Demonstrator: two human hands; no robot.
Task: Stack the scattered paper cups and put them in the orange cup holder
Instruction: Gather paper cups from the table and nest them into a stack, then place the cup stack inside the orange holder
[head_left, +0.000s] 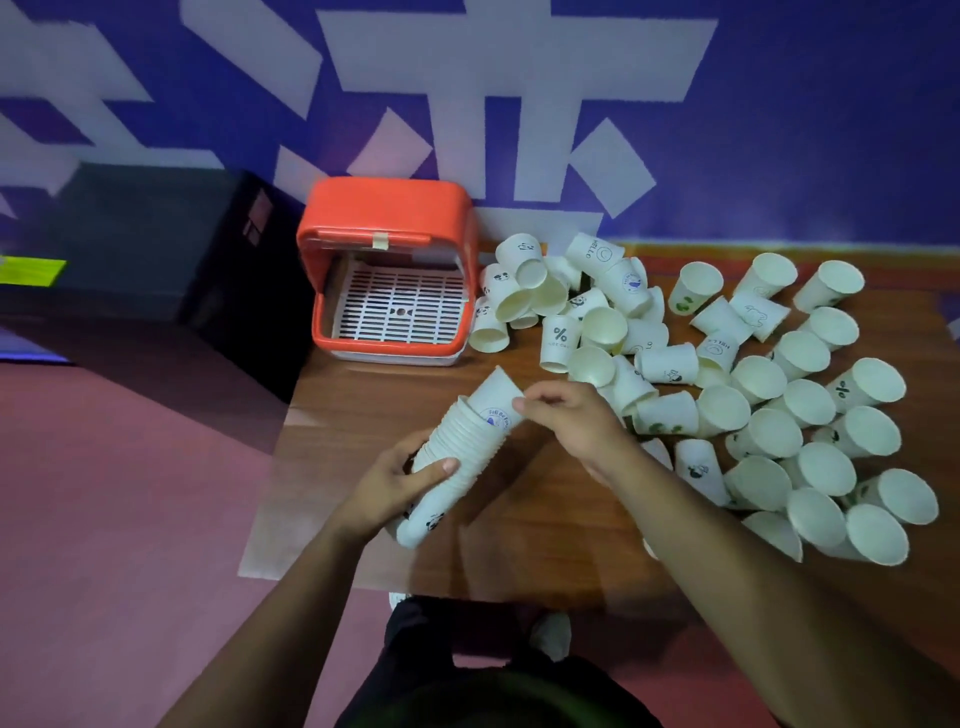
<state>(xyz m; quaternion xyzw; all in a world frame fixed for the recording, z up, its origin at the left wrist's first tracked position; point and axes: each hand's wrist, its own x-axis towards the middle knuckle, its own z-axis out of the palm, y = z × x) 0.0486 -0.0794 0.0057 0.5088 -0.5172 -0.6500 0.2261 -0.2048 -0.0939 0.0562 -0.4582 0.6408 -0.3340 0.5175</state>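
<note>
A brown wood-grain table is set against the wall. An orange plastic cup holder is stood at its far left corner, and scattered white paper cups are spread beside it, rightward.

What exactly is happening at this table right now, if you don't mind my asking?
A person is nesting paper cups. The left hand grips a long stack of cups, while the right hand touches its top cup. The orange cup holder stands open and empty at the table's back edge. Many loose cups still lie scattered to the right.
</note>
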